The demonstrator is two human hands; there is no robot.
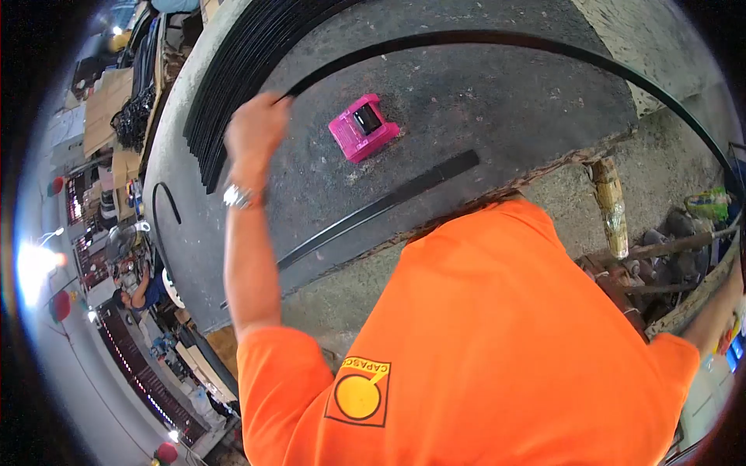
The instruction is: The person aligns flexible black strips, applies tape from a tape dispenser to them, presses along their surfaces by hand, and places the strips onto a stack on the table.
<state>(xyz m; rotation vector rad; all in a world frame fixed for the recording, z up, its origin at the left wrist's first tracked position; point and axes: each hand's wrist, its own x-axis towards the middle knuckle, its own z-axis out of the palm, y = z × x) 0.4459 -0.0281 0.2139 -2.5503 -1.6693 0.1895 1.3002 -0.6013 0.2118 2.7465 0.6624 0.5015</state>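
Observation:
My left hand (pixel 256 133), with a metal wristwatch on its wrist, is closed around one end of a long black strip (pixel 482 36). The strip bows in a wide arc over the dark work table (pixel 497 101) and runs to the right edge of the view. My right forearm (pixel 719 307) reaches toward that edge, with the hand out of sight. Below and right of my left hand lies a pink box-like item (pixel 361 144) with a black piece on top. A shorter flat black strip (pixel 388 202) lies near the table's front edge.
A thick stack of black strips (pixel 241 85) curves along the table's far left. A thin curved black piece (pixel 159 225) lies at the left end. A wrapped bundle (pixel 610 206) and a wooden frame (pixel 653 252) stand right of the table. Another person (pixel 144 291) is at far left.

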